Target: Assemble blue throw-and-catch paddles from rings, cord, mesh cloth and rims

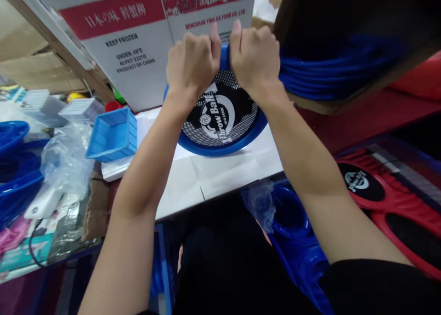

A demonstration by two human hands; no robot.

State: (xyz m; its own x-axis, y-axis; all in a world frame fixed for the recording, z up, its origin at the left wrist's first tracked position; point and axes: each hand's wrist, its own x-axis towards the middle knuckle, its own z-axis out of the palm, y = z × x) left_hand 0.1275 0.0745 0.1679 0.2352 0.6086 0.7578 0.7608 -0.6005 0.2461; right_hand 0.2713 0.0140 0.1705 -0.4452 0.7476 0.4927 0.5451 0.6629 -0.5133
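Observation:
A round blue-rimmed mesh paddle (237, 117) with a black centre and white "Throw Ball" lettering is tilted up over a white work surface (182, 186). Its far end lies between my two fists. My left hand (191, 66) is closed on the far left part of the rim, thumb pointing away from me. On the far right part, my right hand (257, 60) is closed in the same way, its thumb beside the left one. A blue strip shows between the hands; the rim under the fingers is hidden.
A white printed carton (138, 85) stands behind. To the left are a small blue basket (115, 133), clear plastic bags (67, 156) and blue pieces (20, 181). At right, blue rings (317, 76) fill a box, and red paddles (406, 214) lie below.

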